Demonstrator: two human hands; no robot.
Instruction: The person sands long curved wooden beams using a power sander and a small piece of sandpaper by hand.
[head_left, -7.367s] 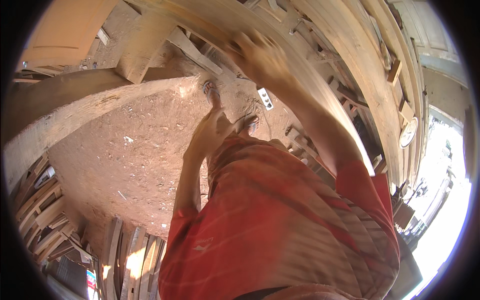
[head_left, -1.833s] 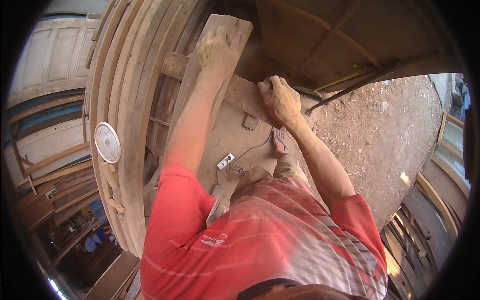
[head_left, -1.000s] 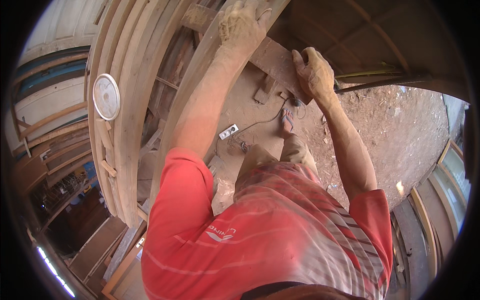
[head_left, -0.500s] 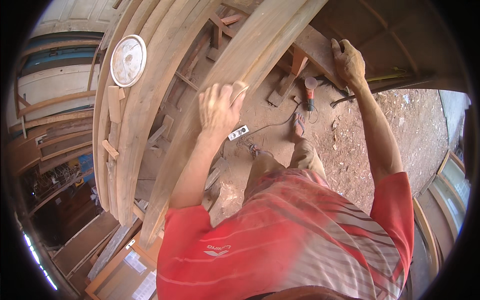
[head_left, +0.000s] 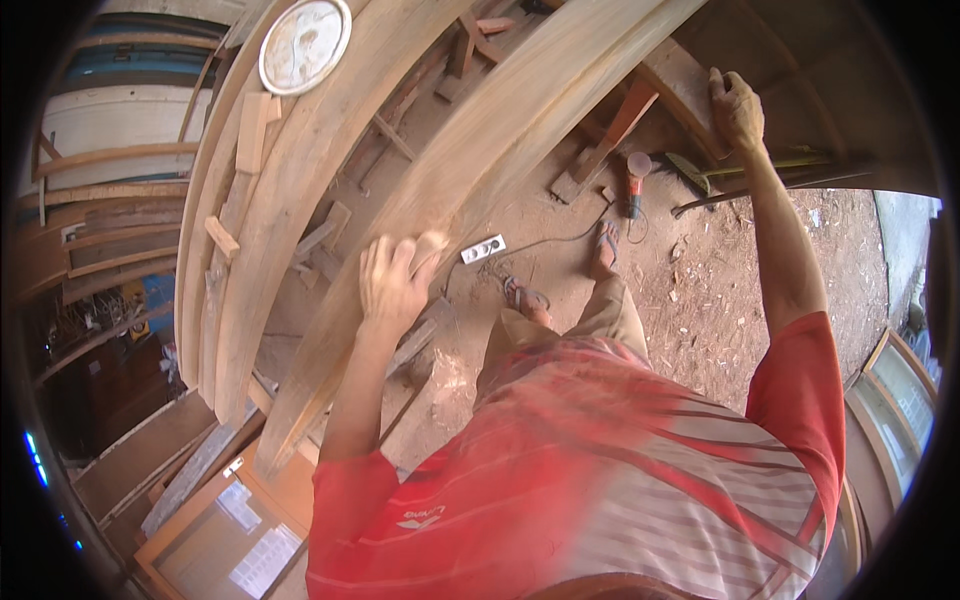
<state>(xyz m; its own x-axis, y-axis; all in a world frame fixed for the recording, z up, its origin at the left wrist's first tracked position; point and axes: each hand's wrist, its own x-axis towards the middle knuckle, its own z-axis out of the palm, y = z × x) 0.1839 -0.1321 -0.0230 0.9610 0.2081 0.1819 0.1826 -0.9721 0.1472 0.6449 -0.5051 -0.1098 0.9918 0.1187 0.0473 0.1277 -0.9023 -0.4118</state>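
Observation:
My left hand (head_left: pixel 392 282) is on a long curved wooden plank (head_left: pixel 500 130), its fingers bent over a small tan piece (head_left: pixel 432 243) that looks like folded sandpaper. That piece is blurred and partly hidden by the fingers. Off to the right, my right hand (head_left: pixel 738 112) curls over the edge of a brown wooden board (head_left: pixel 685 90); part of its grip is out of sight. Left of the plank, more long curved timbers (head_left: pixel 290 200) lie side by side, carrying a round whitish lid (head_left: pixel 305 47) and small wood offcuts (head_left: pixel 252 132).
An orange power tool with a round disc (head_left: pixel 636 185) stands on the dusty floor by my feet, its cord running near a white power strip (head_left: pixel 483 249). Wood scraps lie under the timbers. Framed panels lean at lower left (head_left: pixel 225 530) and right (head_left: pixel 900 390).
My left hand has slid down along the plank toward me with the tan piece. My right hand keeps its hold on the board. The whole view has shifted slightly.

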